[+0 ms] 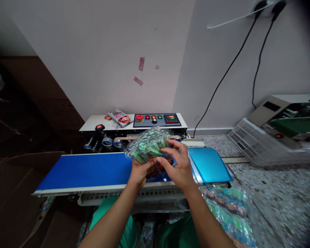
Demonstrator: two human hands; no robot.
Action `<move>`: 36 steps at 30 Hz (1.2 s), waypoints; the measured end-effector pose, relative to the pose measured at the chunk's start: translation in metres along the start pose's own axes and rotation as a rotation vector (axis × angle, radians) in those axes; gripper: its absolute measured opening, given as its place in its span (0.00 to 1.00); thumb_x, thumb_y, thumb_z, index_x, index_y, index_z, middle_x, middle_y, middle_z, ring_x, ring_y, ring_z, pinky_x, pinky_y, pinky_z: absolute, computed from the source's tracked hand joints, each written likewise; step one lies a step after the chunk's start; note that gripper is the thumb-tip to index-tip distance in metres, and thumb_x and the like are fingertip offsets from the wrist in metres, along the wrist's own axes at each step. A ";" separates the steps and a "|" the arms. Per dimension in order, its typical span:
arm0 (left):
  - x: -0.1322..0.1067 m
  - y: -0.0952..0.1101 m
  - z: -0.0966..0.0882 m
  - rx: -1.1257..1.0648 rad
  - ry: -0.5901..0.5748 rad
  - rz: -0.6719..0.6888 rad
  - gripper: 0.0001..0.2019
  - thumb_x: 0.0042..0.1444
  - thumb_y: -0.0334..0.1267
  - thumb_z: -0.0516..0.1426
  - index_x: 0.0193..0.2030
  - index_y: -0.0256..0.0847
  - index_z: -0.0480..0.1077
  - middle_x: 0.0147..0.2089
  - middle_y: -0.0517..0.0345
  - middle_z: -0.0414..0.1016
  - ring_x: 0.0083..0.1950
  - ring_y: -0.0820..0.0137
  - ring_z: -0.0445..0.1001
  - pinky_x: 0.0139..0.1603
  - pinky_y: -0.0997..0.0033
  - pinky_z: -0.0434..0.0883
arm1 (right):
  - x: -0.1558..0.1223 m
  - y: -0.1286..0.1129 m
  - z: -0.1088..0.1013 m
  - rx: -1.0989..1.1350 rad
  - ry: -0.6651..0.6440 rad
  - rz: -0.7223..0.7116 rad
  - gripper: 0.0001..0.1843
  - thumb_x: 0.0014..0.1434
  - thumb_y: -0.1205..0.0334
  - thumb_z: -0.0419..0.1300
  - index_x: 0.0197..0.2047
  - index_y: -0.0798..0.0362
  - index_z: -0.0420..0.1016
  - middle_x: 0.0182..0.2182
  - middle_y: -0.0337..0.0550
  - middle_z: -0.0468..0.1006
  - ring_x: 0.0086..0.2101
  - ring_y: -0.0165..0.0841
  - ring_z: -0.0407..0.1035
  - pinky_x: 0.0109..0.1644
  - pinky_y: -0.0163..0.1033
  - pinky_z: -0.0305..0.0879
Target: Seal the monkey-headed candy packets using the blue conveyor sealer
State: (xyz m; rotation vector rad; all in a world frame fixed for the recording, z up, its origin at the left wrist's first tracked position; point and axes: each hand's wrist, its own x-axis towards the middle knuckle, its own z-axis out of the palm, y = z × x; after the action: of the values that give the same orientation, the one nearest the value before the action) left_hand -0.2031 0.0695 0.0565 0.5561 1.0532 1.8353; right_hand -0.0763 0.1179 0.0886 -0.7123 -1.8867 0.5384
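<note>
At nine o'clock from the hands, the blue conveyor belt (88, 170) of a sealing machine runs flat toward the left. At eleven o'clock, on the machine's white top, lies a cartoon-printed packet (120, 117), with the control panel (157, 119) just beside it at twelve. The left hand (141, 172) is clenched from below on the bottom of a fanned bunch of clear packets (147, 144) with green print, held above the belt's right end. The right hand (179, 165) grasps the same bunch from its three o'clock side, thumb and fingertips pinching its edge. At five o'clock a bag of more packets (229, 210) lies on the speckled floor (274, 193). At two o'clock a second machine (271, 137) rests on the floor by the wall.
</note>
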 end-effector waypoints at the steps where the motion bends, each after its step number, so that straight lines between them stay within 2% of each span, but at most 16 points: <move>1: 0.000 -0.001 0.000 -0.009 0.001 0.000 0.22 0.36 0.30 0.68 0.42 0.38 0.73 0.41 0.55 0.80 0.42 0.64 0.77 0.48 0.62 0.72 | -0.001 0.001 0.002 0.020 0.005 0.035 0.08 0.53 0.58 0.62 0.38 0.47 0.76 0.51 0.45 0.67 0.52 0.39 0.61 0.55 0.47 0.60; 6: 0.000 -0.003 0.005 -0.025 0.004 -0.017 0.21 0.36 0.31 0.69 0.41 0.37 0.73 0.37 0.55 0.80 0.37 0.65 0.78 0.43 0.64 0.74 | -0.003 0.004 0.003 0.278 0.037 0.201 0.04 0.54 0.60 0.61 0.32 0.49 0.77 0.50 0.45 0.70 0.50 0.37 0.65 0.54 0.44 0.61; 9: -0.001 -0.002 0.009 -0.026 0.035 0.010 0.23 0.35 0.32 0.69 0.42 0.38 0.73 0.38 0.54 0.80 0.38 0.64 0.78 0.45 0.62 0.73 | -0.004 0.010 0.006 0.529 0.142 0.280 0.03 0.53 0.60 0.62 0.31 0.50 0.75 0.48 0.44 0.73 0.48 0.37 0.67 0.51 0.44 0.63; 12: -0.001 -0.001 0.011 -0.036 0.056 0.031 0.25 0.35 0.33 0.69 0.45 0.38 0.72 0.40 0.54 0.80 0.41 0.62 0.77 0.48 0.58 0.72 | -0.005 0.020 0.010 0.744 0.273 0.359 0.05 0.52 0.59 0.63 0.30 0.51 0.73 0.39 0.41 0.76 0.41 0.33 0.70 0.46 0.41 0.65; 14: -0.001 -0.001 0.010 -0.039 0.072 0.030 0.26 0.36 0.33 0.69 0.46 0.38 0.72 0.40 0.53 0.80 0.42 0.61 0.77 0.50 0.57 0.71 | -0.006 0.025 0.011 0.820 0.320 0.406 0.06 0.52 0.59 0.64 0.30 0.50 0.72 0.32 0.37 0.76 0.35 0.30 0.70 0.43 0.39 0.65; 16: 0.000 0.000 0.009 -0.043 0.072 0.025 0.27 0.36 0.33 0.69 0.48 0.38 0.71 0.42 0.53 0.79 0.44 0.61 0.77 0.52 0.56 0.70 | -0.005 0.029 0.009 0.857 0.356 0.428 0.07 0.51 0.58 0.64 0.31 0.50 0.72 0.29 0.36 0.75 0.34 0.30 0.70 0.43 0.39 0.66; 21: 0.002 0.002 0.006 -0.057 0.058 0.056 0.31 0.38 0.32 0.68 0.52 0.42 0.68 0.45 0.54 0.79 0.46 0.61 0.76 0.51 0.58 0.71 | -0.005 0.039 -0.004 0.704 0.422 0.388 0.09 0.52 0.55 0.63 0.34 0.51 0.76 0.37 0.42 0.79 0.40 0.36 0.72 0.48 0.45 0.66; 27: 0.006 0.004 0.002 -0.065 0.068 0.089 0.32 0.39 0.30 0.68 0.54 0.41 0.67 0.43 0.53 0.79 0.44 0.63 0.77 0.49 0.61 0.72 | -0.006 0.049 -0.014 0.464 0.503 0.335 0.11 0.53 0.55 0.62 0.38 0.50 0.79 0.37 0.43 0.80 0.40 0.35 0.73 0.46 0.43 0.67; 31: 0.008 0.005 -0.002 -0.059 0.058 0.103 0.32 0.38 0.31 0.68 0.54 0.40 0.66 0.43 0.52 0.79 0.44 0.61 0.77 0.50 0.57 0.72 | -0.006 0.053 -0.015 0.398 0.499 0.327 0.12 0.54 0.54 0.61 0.37 0.51 0.79 0.37 0.43 0.80 0.40 0.35 0.73 0.46 0.42 0.67; 33: 0.007 0.006 -0.004 -0.050 0.055 0.100 0.33 0.38 0.32 0.68 0.54 0.40 0.66 0.43 0.51 0.79 0.44 0.60 0.77 0.51 0.54 0.71 | -0.006 0.057 -0.017 0.348 0.486 0.366 0.13 0.53 0.52 0.61 0.36 0.52 0.78 0.35 0.43 0.80 0.37 0.35 0.73 0.42 0.40 0.68; 36: 0.006 0.008 -0.005 -0.041 0.061 0.093 0.33 0.38 0.32 0.68 0.54 0.41 0.66 0.43 0.52 0.79 0.46 0.59 0.77 0.52 0.54 0.70 | -0.008 0.067 -0.027 0.342 0.403 0.521 0.18 0.51 0.48 0.61 0.37 0.54 0.76 0.30 0.42 0.78 0.26 0.32 0.72 0.29 0.35 0.69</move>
State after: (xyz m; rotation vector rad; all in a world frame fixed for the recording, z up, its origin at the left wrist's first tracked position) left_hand -0.2137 0.0711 0.0601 0.5355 1.0431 1.9622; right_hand -0.0329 0.1629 0.0508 -0.9984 -1.1901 0.9404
